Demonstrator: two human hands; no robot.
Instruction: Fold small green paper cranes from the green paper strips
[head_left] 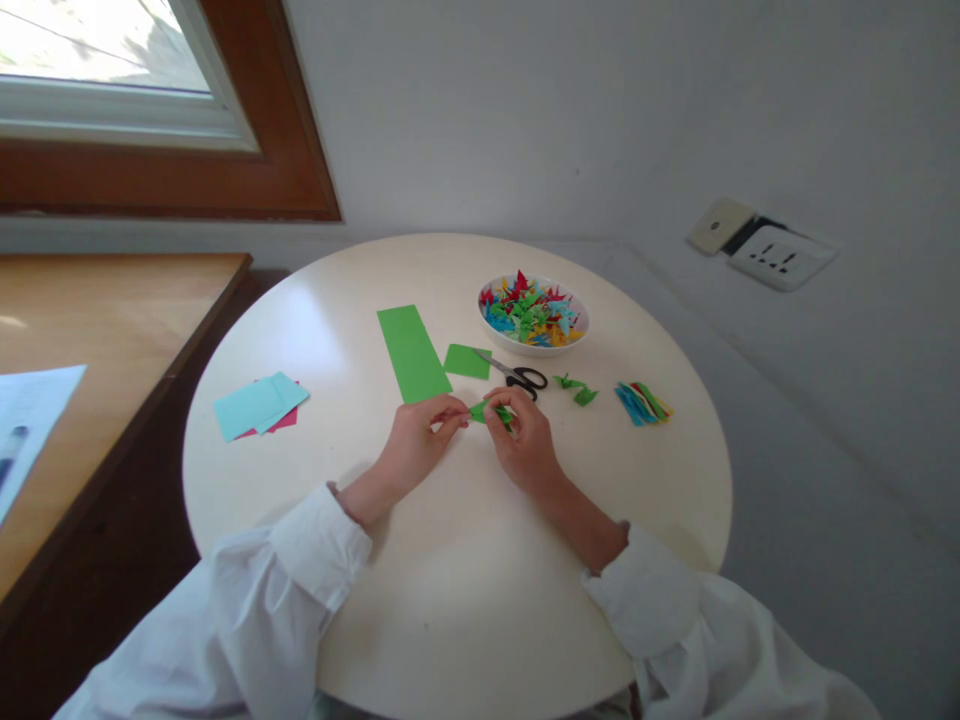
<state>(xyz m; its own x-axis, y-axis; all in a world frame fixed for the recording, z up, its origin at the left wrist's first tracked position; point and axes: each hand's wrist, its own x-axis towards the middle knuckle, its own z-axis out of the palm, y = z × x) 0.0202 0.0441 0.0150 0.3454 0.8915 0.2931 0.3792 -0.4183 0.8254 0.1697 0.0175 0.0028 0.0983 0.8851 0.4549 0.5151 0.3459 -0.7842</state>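
A small folded piece of green paper (pixel 480 411) is held between my two hands, above the middle of the round table. My left hand (pixel 421 440) pinches its left end with thumb and index finger. On the other side my right hand (pixel 523 440) grips it with thumb and fingers, hiding part of it. Just beyond my hands lie a long green paper strip (pixel 412 350), a smaller green paper piece (pixel 466 361) and scissors with black handles (pixel 527 379). The scissors' blade tip rests over the smaller piece.
A white bowl (pixel 540 350) of colourful folded paper shapes stands at the back. Small green folded pieces (pixel 583 396) and a fan of coloured paper strips (pixel 643 404) lie right on the white table (pixel 450 620). Light blue sheets (pixel 251 405) over red ones lie left.
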